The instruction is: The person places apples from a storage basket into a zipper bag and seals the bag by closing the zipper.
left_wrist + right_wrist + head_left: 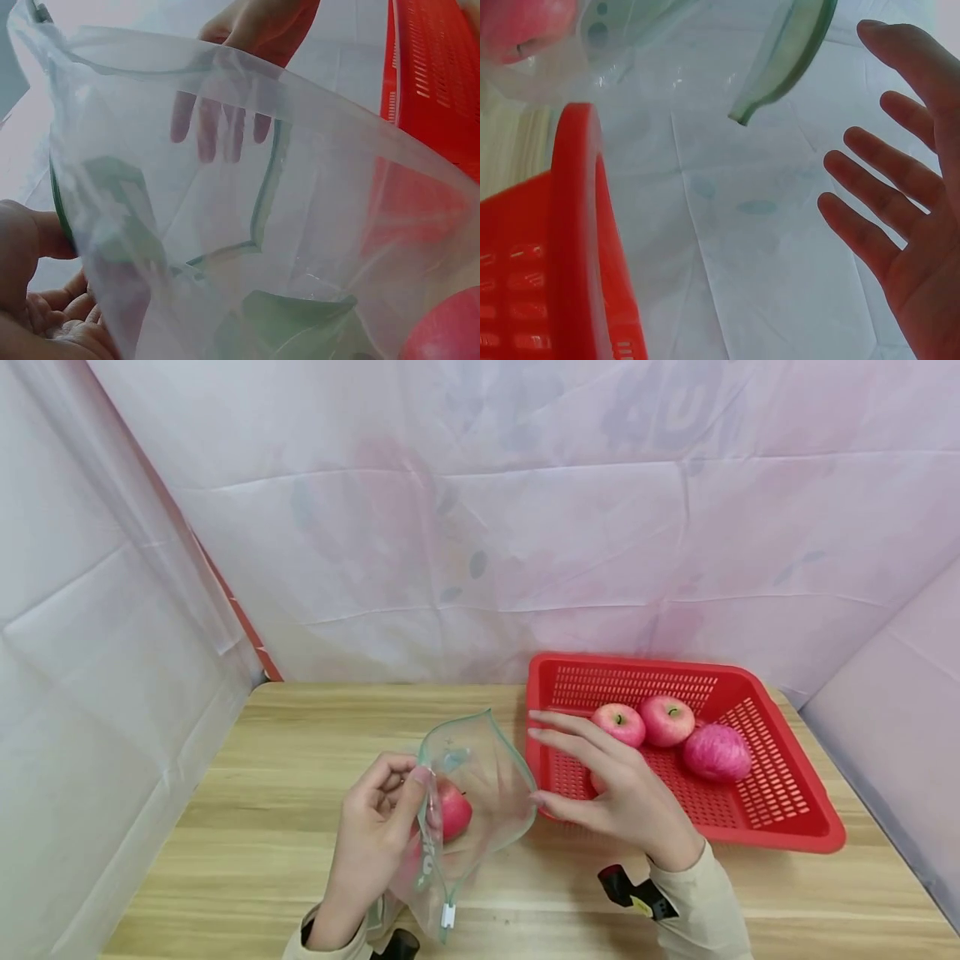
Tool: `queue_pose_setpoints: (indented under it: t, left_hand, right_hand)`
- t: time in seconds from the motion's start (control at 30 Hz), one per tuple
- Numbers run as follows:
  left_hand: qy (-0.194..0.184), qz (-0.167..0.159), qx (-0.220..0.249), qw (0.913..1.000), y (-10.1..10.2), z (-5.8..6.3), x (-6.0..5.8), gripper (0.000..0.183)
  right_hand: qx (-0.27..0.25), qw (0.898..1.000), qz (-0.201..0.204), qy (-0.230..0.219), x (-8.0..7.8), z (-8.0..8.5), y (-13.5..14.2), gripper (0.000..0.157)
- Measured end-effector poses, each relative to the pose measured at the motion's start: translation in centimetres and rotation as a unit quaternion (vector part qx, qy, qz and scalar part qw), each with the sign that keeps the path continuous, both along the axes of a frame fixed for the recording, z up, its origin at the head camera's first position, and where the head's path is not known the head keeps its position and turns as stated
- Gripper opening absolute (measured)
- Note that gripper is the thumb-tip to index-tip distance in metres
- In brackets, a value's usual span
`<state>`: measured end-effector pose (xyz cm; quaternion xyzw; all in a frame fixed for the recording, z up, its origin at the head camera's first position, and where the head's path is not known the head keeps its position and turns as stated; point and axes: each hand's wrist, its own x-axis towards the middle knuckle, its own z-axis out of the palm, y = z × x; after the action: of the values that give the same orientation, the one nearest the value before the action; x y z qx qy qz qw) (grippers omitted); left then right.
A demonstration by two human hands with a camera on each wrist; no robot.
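Note:
My left hand (378, 827) pinches the edge of a clear zip bag (487, 793) between thumb and fingers. The bag's green-edged mouth stands wide, and a white slider (447, 916) hangs at its near corner. Inside lies a red apple (455, 810), with more pinkish red showing through the plastic below it. My right hand (615, 785) has its fingers spread and holds nothing. Its thumb tip is close beside the bag's right edge, and its fingers reach over the left side of the red basket (795, 777). In the right wrist view a gap shows between those fingers and the bag.
Inside the basket are a pink apple (618, 724), another apple (667, 721) and a darker, purplish-pink fruit (717, 753); one more is partly hidden behind my right hand. The wooden table (262, 827) ends at pale cloth hangings (465, 568) behind and on both sides.

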<state>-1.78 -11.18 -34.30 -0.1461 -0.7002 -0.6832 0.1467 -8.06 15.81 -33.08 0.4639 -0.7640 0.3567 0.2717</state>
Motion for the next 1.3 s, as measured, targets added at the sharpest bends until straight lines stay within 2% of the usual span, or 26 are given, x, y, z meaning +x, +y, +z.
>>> queue_pose_setpoints:
  t: [0.27,0.43,0.53,0.8,0.93,1.03,1.17,1.3]
  left_hand:
    - [-0.013,-0.011,0.012,0.9998,-0.4,0.4,0.2,0.010]
    - [-0.010,0.020,-0.015,0.9996,-0.4,0.6,0.4,0.008]
    - [-0.008,0.028,-0.020,0.9994,-0.4,0.8,0.5,0.008]
    - [-0.023,-0.017,0.013,0.9995,-0.1,0.8,0.8,0.012]
    - [-0.018,-0.024,0.016,0.9994,0.0,0.8,0.7,0.012]
    - [-0.016,-0.027,0.018,0.9993,0.1,0.8,0.6,0.011]
    - [-0.014,-0.038,0.020,0.9990,0.1,0.8,0.7,0.010]
    - [-0.015,-0.045,0.019,0.9987,0.1,0.9,0.8,0.011]
  right_hand:
    - [-0.009,1.000,-0.003,-0.002,0.1,0.1,0.4,0.054]
    - [-0.004,0.999,-0.036,-0.007,0.6,0.3,1.1,0.055]
    - [-0.003,0.998,-0.055,-0.005,0.9,0.5,1.6,0.054]
    - [-0.004,0.998,-0.059,0.008,1.2,1.1,2.6,0.055]
    - [-0.024,0.998,-0.061,0.014,0.9,1.7,3.6,0.057]
    - [-0.018,0.997,-0.073,0.011,0.5,2.2,5.0,0.061]
    - [0.018,0.994,-0.104,-0.003,-0.7,3.5,7.1,0.064]
    - [0.082,0.988,-0.128,-0.022,-2.6,4.8,8.7,0.060]
